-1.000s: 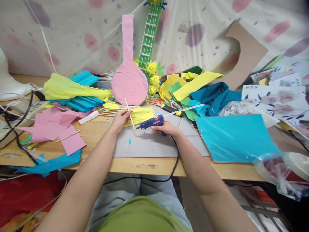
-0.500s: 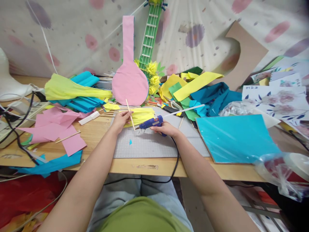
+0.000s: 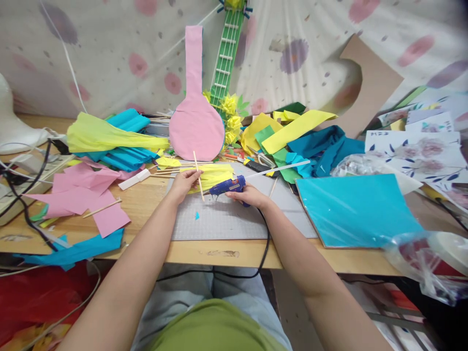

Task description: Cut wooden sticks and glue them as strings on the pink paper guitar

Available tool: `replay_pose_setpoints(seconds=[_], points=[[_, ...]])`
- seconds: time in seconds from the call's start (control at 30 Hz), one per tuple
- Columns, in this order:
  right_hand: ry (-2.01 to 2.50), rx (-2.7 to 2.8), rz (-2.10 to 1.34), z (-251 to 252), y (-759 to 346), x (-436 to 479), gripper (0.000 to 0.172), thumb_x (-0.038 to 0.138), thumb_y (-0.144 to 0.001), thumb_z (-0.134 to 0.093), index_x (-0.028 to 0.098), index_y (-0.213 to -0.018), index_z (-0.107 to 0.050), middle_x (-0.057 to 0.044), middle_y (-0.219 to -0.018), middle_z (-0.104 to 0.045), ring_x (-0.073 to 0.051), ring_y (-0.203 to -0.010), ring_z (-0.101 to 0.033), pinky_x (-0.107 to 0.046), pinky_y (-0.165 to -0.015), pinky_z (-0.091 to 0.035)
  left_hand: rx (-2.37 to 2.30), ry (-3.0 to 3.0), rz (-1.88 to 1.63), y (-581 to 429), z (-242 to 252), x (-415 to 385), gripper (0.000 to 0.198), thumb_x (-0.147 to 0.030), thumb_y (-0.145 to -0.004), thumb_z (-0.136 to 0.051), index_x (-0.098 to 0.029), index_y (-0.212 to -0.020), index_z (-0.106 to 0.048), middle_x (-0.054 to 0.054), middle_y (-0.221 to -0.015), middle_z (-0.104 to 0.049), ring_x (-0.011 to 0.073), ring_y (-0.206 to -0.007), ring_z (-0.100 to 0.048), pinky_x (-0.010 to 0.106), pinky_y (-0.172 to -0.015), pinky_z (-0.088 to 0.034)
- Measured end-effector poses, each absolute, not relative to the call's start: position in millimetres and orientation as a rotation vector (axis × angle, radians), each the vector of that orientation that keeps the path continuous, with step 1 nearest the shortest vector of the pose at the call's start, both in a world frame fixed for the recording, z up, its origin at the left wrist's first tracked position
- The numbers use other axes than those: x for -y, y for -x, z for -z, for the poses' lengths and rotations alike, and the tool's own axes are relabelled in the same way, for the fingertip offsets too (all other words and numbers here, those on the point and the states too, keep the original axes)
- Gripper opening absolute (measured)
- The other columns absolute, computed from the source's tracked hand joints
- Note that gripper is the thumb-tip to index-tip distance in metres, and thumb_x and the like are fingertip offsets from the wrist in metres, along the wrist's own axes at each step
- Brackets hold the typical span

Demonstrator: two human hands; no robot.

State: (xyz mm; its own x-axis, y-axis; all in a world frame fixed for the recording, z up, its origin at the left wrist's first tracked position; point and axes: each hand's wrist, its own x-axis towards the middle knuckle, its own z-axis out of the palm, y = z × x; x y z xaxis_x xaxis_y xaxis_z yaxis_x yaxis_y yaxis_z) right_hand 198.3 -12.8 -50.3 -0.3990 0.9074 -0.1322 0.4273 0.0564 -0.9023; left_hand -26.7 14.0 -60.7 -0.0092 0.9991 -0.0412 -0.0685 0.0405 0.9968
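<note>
Over the grey cutting mat, my left hand pinches a thin wooden stick, which leans a little, its lower end nearest me. My right hand is wrapped round a blue hot glue gun. The gun's nozzle points left, at or very close to the stick's lower part; whether they touch I cannot tell. A long white glue stick juts from the gun's back. Behind both hands lies yellow crepe paper.
A pink lute-shaped piece stands at the back beside a green fretted neck. Pink paper scraps and a power strip lie left. At right is a turquoise board. The gun's black cord hangs over the table edge.
The wooden stick stands slightly more upright, its lower end a touch nearer me. The glue gun has shifted slightly left. Both hands keep their hold.
</note>
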Motion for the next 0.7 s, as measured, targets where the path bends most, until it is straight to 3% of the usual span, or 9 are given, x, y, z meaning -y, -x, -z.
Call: replay_pose_setpoints(seconds=[0.7], points=[[1.197, 1.870, -1.160, 51.9, -188.0, 13.5, 0.037, 0.049, -0.064, -0.060, 0.015, -0.079, -0.059, 0.001, -0.062, -0.053, -0.012, -0.063, -0.048, -0.026, -0.061, -0.040, -1.175, -1.176, -1.187, 26.3, 64.5, -14.4, 0.046, -0.047, -0.052, -0.070, -0.012, -0.081, -0.066, -0.002, -0.059, -0.053, 0.0049, -0.047, -0.043, 0.019, -0.044, -0.035]])
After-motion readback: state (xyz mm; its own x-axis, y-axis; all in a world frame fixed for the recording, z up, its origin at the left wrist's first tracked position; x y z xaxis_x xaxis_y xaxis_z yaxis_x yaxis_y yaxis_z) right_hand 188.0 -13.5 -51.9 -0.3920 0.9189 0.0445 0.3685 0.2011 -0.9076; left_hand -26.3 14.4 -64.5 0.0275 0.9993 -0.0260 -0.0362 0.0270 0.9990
